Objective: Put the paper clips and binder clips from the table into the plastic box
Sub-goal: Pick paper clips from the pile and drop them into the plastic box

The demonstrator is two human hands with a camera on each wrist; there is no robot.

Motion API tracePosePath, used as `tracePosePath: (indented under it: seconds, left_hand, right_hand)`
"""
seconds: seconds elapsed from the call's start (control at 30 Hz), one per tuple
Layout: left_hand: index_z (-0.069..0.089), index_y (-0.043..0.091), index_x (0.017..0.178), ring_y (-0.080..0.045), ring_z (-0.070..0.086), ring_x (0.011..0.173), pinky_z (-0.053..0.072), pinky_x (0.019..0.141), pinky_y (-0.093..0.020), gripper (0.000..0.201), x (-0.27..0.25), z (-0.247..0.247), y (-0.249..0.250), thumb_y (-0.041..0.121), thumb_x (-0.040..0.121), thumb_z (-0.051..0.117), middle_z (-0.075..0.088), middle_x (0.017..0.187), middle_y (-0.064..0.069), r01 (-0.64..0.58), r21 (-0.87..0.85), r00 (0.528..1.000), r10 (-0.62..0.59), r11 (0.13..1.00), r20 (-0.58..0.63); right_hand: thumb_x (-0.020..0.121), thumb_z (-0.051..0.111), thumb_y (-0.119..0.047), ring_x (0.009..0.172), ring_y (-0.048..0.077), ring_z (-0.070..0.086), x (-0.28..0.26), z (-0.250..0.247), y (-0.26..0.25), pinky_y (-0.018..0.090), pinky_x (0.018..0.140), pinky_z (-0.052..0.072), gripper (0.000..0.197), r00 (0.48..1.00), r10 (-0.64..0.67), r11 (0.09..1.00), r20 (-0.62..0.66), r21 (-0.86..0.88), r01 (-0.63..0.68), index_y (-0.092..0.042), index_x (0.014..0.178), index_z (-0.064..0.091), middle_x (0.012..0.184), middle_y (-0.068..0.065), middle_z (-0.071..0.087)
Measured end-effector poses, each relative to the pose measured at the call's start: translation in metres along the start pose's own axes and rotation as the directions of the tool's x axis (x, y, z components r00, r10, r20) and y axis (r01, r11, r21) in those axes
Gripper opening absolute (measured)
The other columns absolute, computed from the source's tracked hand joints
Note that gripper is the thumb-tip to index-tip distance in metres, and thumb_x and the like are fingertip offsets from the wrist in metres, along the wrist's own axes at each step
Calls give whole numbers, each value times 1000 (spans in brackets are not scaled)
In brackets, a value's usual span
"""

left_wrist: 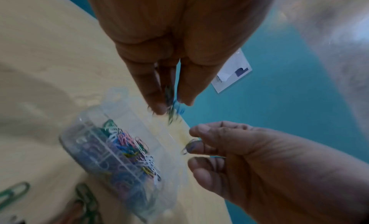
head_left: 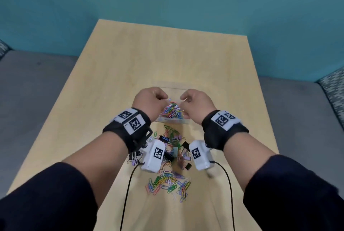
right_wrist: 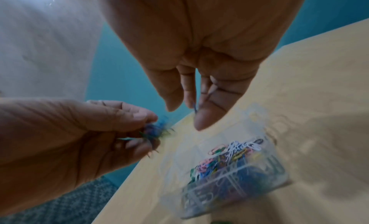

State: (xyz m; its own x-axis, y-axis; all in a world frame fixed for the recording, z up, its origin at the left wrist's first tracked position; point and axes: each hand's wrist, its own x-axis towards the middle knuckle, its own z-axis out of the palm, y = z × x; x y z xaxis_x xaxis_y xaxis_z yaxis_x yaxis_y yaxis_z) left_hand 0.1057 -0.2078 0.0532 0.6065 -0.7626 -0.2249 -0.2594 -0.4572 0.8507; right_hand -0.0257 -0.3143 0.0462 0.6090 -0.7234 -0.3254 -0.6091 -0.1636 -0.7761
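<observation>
A clear plastic box [head_left: 173, 119] holding many coloured paper clips stands mid-table. Both hands hover just above it. My left hand [head_left: 164, 100] pinches a small bunch of paper clips [right_wrist: 155, 131] between thumb and fingers, seen blurred in the left wrist view [left_wrist: 171, 105]. My right hand [head_left: 183, 100] pinches one paper clip [left_wrist: 189, 146] between thumb and fingertips [right_wrist: 196, 121]. On the table nearer to me, loose paper clips [head_left: 168, 186] lie in a heap. Binder clips [head_left: 174, 147] mixed with more paper clips lie between that heap and the box, partly hidden by the wrist cameras.
The light wooden table [head_left: 167, 59] ends at a teal wall behind. Grey sofa seats [head_left: 33, 91] flank it left and right. Two black cables [head_left: 128, 189] run from the wrist cameras toward me over the near table.
</observation>
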Motion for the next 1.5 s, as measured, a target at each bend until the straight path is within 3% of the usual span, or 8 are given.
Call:
tracePosePath:
  seconds: [0.17, 0.4, 0.5, 0.63, 0.83, 1.07, 1.23, 1.5]
  left_hand:
    - [66, 26, 90, -18, 65, 73, 54, 76, -34, 11, -31, -16, -29, 21, 80, 67, 67, 85, 5, -3, 152, 1000, 1, 988, 16]
    - [61, 25, 105, -12, 58, 79, 46, 76, -27, 34, -167, -5, -116, 30, 73, 73, 55, 98, 6, 66, 444, 961, -177, 894, 214]
    - [52, 27, 123, -16, 56, 88, 47, 81, -28, 55, -193, 20, -134, 26, 71, 72, 45, 107, 7, -19, 450, 967, -98, 893, 236]
    - [40, 25, 137, -20, 47, 100, 42, 87, -27, 66, -184, 49, -128, 20, 76, 66, 42, 113, 3, -182, 519, 968, 60, 835, 244]
    - [48, 27, 118, -19, 37, 92, 44, 77, -32, 36, -159, 60, -113, 15, 85, 52, 40, 101, 1, -233, 553, 961, 103, 800, 256]
    - [48, 21, 77, -17, 31, 69, 33, 52, -29, 28, -157, 53, -125, 2, 66, 66, 36, 83, 2, -344, 674, 928, 128, 654, 349]
    - [53, 18, 74, -21, 47, 65, 32, 51, -29, 21, -156, 48, -126, 2, 71, 66, 43, 79, 1, -251, 638, 949, 53, 728, 312]
    - [53, 12, 80, -26, 49, 74, 37, 61, -30, 8, -158, 36, -118, 4, 82, 50, 48, 86, -3, -213, 566, 947, 26, 796, 319]
  right_hand:
    - [87, 59, -27, 76, 21, 62, -36, -10, 26, 36, 76, 52, 21, 997, -71, 975, -32, -211, 63, -21, 107, 60, 94, 0, 61]
    - [82, 62, -30, 92, 15, 55, -173, 42, 115, 25, 84, 43, 49, 962, 90, 897, 259, -441, 35, -27, 128, 46, 115, -5, 43]
    - [84, 61, -32, 112, 17, 45, -197, 70, 122, 22, 94, 38, 64, 973, 19, 890, 231, -447, 88, -30, 141, 32, 122, -5, 33]
    - [88, 59, -28, 111, 21, 37, -181, 97, 108, 28, 96, 38, 65, 985, -90, 868, 150, -473, 151, -27, 144, 27, 123, -1, 33]
    - [86, 50, -9, 99, 27, 42, -152, 113, 96, 31, 82, 41, 32, 978, -152, 844, 143, -497, 204, -19, 117, 52, 111, 5, 41]
    - [87, 48, -5, 89, 29, 47, -153, 103, 96, 34, 65, 31, 17, 968, -146, 817, 204, -527, 234, -16, 99, 51, 104, 7, 47]
    - [92, 54, -17, 87, 27, 51, -156, 92, 92, 35, 69, 41, 8, 976, -62, 859, 210, -486, 160, -14, 97, 50, 102, 3, 48]
    - [90, 56, -24, 77, 21, 50, -154, 76, 97, 33, 64, 37, 10, 975, 21, 909, 223, -411, 75, -18, 85, 49, 87, -2, 51]
